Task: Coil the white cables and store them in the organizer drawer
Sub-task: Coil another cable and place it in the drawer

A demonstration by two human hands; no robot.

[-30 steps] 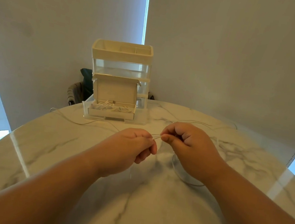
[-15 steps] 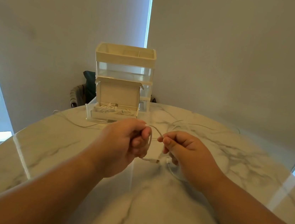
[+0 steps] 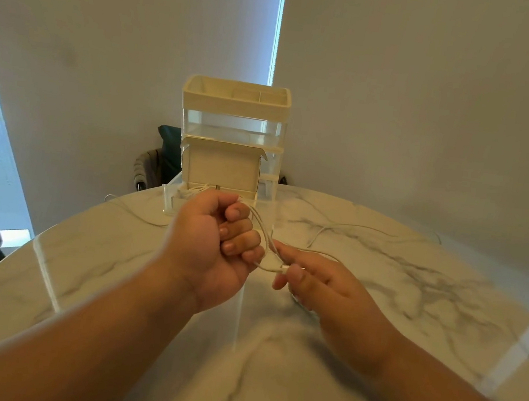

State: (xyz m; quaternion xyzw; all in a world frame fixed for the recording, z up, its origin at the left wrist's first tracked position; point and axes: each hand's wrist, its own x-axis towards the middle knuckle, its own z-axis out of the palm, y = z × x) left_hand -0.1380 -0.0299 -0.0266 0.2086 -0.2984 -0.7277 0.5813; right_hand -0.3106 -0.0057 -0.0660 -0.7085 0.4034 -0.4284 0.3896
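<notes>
Left hand (image 3: 214,247) is balled into a tight fist, fingers (image 3: 241,230) curled in on the white cable (image 3: 264,233), which arcs out of the top of the fist and swings down past the knuckles. Right hand (image 3: 322,287) is much looser: index finger stretched out straight toward the fist, the rest only half bent, and the cable's plug end sits pinched lightly at the thumb tip, just under that index finger. The two hands are nearly touching, with the loop between them. Directly beyond the left fingers stands the organizer (image 3: 235,103), its bottom drawer (image 3: 170,200) pulled open with coiled white cable already inside. Beyond the right fingertips a loose cable (image 3: 353,226) trails across the marble table (image 3: 429,287).
</notes>
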